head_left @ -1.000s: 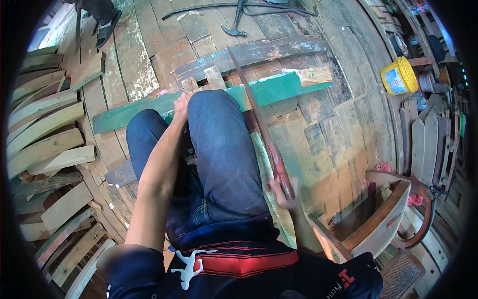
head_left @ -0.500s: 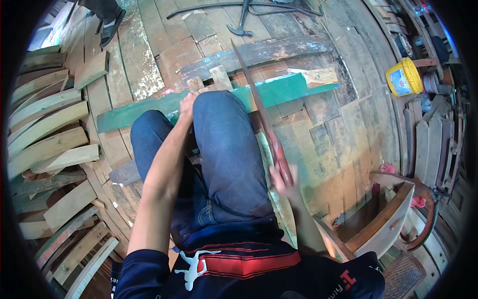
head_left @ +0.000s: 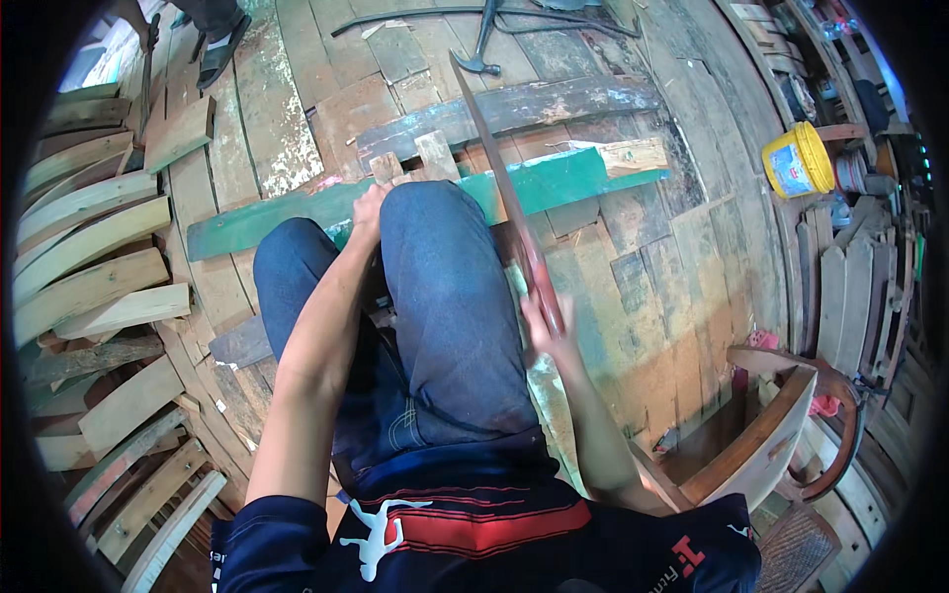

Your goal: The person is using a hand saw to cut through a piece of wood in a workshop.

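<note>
We are gripping the handle of a long saw (head_left: 504,188) with our right hand (head_left: 547,331), fingers closed around it. Its blade is crossing the green plank (head_left: 554,178) on the floor. Our left hand (head_left: 368,210) is pressing on this plank beside our knee; we cannot tell how its fingers are.

Woodworking shop, rough one. Floor (head_left: 297,148) was patchwork planks with worn paint. Cut timber offcuts (head_left: 89,257) were stacked along the left. A hammer (head_left: 481,49) lay far on the floor, a yellow bucket (head_left: 796,158) stood far right. Curved wooden chair frame (head_left: 781,435) sat near right, with more slats (head_left: 850,287) leaning behind it.
</note>
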The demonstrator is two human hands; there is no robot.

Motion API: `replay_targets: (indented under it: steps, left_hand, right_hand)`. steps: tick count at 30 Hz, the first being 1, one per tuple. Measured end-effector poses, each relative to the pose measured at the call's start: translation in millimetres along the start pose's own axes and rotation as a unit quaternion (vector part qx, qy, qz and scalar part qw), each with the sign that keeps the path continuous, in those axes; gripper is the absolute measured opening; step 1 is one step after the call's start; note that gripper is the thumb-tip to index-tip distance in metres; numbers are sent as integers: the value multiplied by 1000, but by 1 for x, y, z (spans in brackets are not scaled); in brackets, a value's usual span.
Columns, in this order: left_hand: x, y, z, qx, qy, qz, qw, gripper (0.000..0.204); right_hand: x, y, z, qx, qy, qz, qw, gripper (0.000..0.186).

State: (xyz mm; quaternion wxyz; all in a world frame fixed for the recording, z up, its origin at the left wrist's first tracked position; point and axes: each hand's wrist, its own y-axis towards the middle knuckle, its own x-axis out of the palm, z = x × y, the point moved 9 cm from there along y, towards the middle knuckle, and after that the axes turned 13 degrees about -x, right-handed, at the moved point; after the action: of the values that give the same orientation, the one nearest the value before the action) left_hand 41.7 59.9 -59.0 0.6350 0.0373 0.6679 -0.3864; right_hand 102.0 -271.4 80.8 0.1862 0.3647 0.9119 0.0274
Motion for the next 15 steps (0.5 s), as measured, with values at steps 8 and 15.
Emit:
replay_targets:
  steps: [8, 15]
  left_hand:
    - [-2, 0, -11, -13, -6, -2, 1000, 31]
    - [-4, 3, 23, 34, -29, 33, 998, 29]
  right_hand:
    - [-21, -45, -64, 63, -32, -18, 997, 20]
    - [-3, 35, 39, -52, -3, 90, 995, 20]
